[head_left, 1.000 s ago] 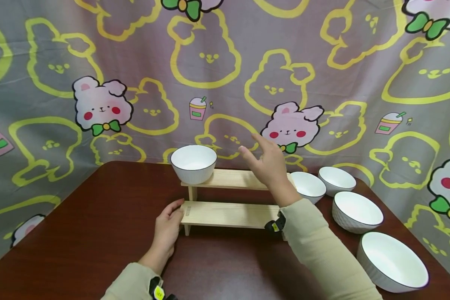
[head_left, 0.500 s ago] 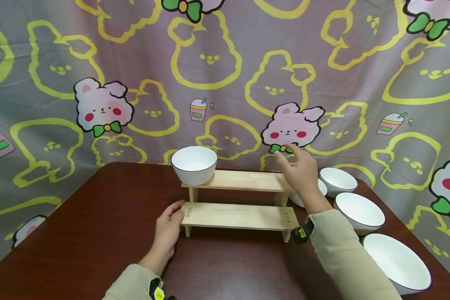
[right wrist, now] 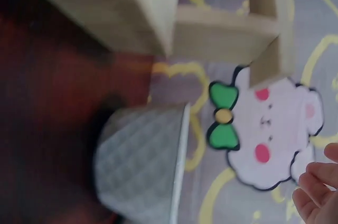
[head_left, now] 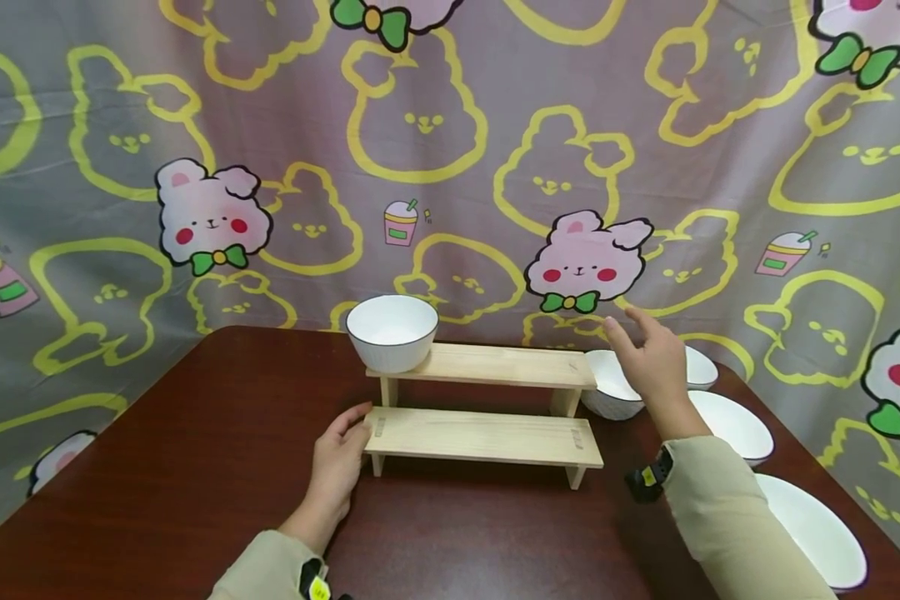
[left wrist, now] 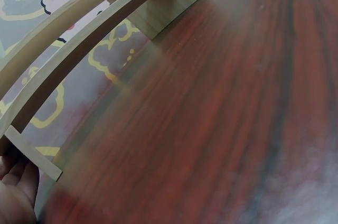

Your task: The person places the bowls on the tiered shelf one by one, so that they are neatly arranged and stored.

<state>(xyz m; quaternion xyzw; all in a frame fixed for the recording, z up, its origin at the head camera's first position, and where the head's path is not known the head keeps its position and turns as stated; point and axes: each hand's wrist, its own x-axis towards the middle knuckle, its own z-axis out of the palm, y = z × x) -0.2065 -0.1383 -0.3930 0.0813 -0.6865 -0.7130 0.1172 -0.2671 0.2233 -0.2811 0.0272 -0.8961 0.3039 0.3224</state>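
Observation:
A two-step wooden shelf rack (head_left: 487, 435) stands on the table, and a white dark-rimmed bowl (head_left: 392, 335) sits at the left end of its upper step. My left hand (head_left: 337, 457) grips the left end of the lower step. In the left wrist view, the fingers (left wrist: 20, 182) curl in beside the end leg. My right hand (head_left: 656, 363) is raised in the air right of the rack, fingers loosely spread and holding nothing. It partly overlaps a white bowl (head_left: 607, 392) that stands on the table beside the rack; in the right wrist view this bowl's side (right wrist: 140, 160) shows a diamond pattern.
Along the table's right side stand more white bowls: one at the back (head_left: 700, 368), one in the middle (head_left: 735, 427) and a larger one nearest (head_left: 817, 533). The right forearm hides parts of them. A cartoon-print curtain (head_left: 450, 192) hangs behind the dark wooden table (head_left: 195, 467).
My right hand has moved rightward and down, from above the upper step to over the bowls at the right. My left hand stays at the rack's left end.

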